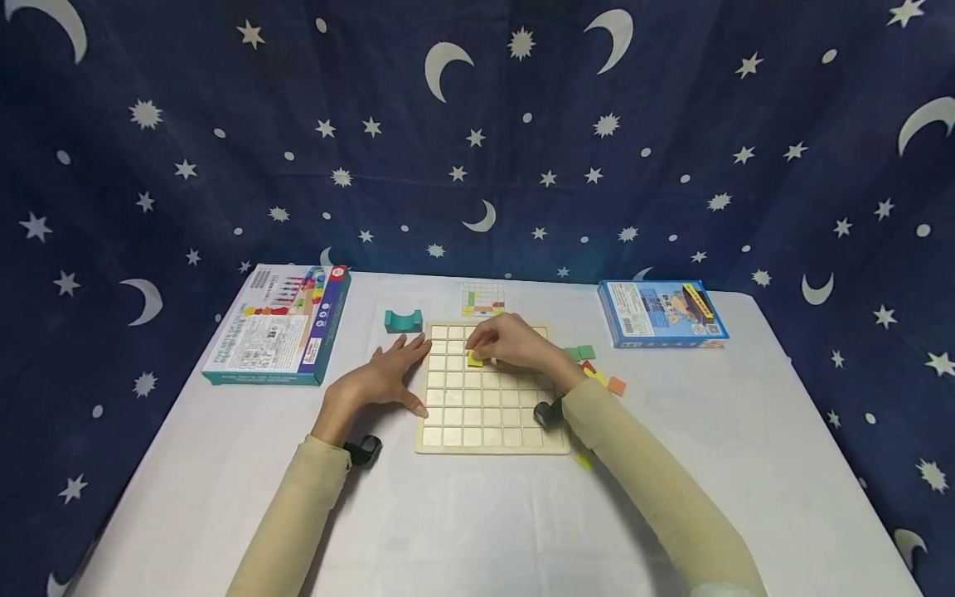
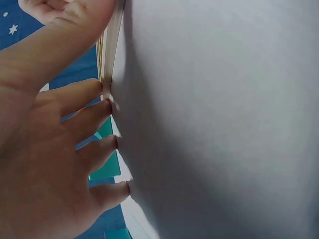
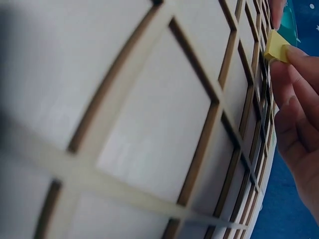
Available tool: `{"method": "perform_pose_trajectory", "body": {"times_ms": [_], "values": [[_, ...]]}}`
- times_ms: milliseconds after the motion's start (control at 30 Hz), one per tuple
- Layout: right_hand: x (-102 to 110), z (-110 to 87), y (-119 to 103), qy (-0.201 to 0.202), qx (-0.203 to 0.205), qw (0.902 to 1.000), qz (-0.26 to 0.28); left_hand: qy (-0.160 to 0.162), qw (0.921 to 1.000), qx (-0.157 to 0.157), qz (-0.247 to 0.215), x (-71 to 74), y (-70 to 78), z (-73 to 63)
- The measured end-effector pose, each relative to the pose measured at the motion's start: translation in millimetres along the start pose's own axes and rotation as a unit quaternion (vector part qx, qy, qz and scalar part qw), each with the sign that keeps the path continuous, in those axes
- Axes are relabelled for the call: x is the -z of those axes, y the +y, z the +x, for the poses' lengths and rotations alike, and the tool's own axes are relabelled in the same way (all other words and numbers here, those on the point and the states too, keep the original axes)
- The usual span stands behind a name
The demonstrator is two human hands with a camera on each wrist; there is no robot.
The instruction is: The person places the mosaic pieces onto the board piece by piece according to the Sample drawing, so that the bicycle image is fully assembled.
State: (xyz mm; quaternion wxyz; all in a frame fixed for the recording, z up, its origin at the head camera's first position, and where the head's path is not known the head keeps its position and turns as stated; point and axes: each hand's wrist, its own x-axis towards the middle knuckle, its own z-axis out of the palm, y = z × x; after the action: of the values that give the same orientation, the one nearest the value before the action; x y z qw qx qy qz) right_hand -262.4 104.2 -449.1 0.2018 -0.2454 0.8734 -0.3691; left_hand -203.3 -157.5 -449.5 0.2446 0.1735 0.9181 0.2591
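A pale wooden grid board (image 1: 453, 437) with raised lines between square cells lies on the white table. Over its upper part, my right hand (image 1: 515, 342) pinches a small yellow square tile (image 1: 474, 359) between thumb and fingers. The right wrist view shows the yellow tile (image 3: 276, 48) tilted, one edge right at the grid. My left hand (image 1: 382, 377) rests at the board's left edge with fingers spread. In the left wrist view, the left hand's fingertips (image 2: 122, 189) touch the table and the thumb lies along the board's side.
Green tiles (image 1: 585, 352), an orange tile (image 1: 616, 386) and red and yellow pieces lie right of the board. Behind it are a patterned card (image 1: 483, 298) and a teal holder (image 1: 404, 322). Boxes stand at left (image 1: 276, 323) and right (image 1: 662, 313). One yellow piece (image 1: 583, 461) sits near the right forearm.
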Motion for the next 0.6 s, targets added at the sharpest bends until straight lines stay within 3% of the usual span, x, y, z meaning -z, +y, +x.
{"method": "perform_pose_trajectory", "body": {"times_ms": [367, 600], "values": [[-9, 2.1, -2, -0.016, 0.000, 0.9998, -0.013, -0.001, 1.0000, -0.006, -0.003, -2.4, 0.4, -0.5], [-16, -1.1, -7, 0.012, 0.005, 0.9995, -0.027, 0.001, 1.0000, -0.001, -0.005, -1.7, -0.2, -0.5]]}}
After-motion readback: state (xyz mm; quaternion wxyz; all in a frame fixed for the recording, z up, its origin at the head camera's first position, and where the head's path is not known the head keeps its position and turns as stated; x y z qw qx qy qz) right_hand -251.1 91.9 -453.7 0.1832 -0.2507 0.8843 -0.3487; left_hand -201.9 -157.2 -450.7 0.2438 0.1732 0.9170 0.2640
